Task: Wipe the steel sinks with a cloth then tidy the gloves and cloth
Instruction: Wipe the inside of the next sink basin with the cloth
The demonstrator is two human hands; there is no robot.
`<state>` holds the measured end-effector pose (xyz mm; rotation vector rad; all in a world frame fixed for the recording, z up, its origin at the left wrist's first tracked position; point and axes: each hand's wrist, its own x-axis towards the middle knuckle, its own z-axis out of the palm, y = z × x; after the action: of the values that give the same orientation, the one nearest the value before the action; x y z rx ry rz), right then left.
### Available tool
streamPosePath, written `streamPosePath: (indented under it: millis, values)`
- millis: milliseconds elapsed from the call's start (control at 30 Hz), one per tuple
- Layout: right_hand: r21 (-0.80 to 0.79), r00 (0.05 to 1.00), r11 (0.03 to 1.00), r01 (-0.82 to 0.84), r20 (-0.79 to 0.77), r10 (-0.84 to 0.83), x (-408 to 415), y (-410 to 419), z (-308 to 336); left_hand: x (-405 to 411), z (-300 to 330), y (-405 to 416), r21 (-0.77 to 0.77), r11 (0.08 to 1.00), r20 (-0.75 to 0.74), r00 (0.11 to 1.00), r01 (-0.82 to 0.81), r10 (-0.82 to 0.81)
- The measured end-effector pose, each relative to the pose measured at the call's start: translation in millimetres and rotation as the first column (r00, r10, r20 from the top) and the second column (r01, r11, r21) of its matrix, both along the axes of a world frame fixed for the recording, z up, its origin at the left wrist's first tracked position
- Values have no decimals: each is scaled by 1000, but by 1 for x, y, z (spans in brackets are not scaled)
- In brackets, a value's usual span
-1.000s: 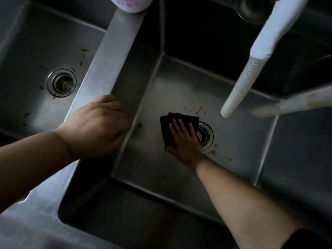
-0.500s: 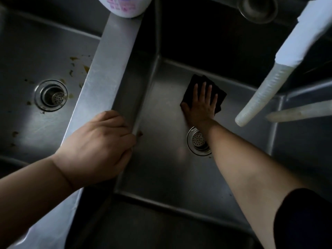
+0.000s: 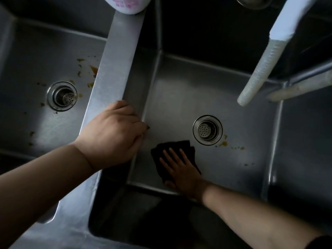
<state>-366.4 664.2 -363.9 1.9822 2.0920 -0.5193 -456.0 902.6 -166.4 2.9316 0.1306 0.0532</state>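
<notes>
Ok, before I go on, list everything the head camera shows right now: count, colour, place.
steel sinks: two basins, grey, side by side; left one, right one
divider ledge: one, grey steel, between the basins
drain strainers: two, silver, one in the floor of each basin
food stains: several, brown-orange, left basin floor near the ledge, right basin floor beside its drain
cloth: one, dark, flat on the right basin floor, near-left of the drain
bottle: one, white with pink print, far end of the ledge
spout hoses: two, whitish, over the right basin
left hand: grips the ledge's edge
right hand: presses the cloth, fingers spread flat
</notes>
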Motion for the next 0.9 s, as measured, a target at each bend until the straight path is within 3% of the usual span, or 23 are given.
streamPosePath:
  millis: [233,533,733,900]
  values:
    - [37,974,974,-226,-18,226,4,32,0,1,1,0,-13,1000,-15,1000,-10,10]
    - [58,997,996,73,2,-74,92,158,-18,1,-1,2,-40,999,-22,1000,-18,17]
    - [77,964,961,265,-33,-263,95,184,-21,3,2,-1,-19,999,-19,999,-38,38]
    - [50,979,979,198,-63,-195,45,141,-18,2,6,-5,-28,997,-25,997,-70,69]
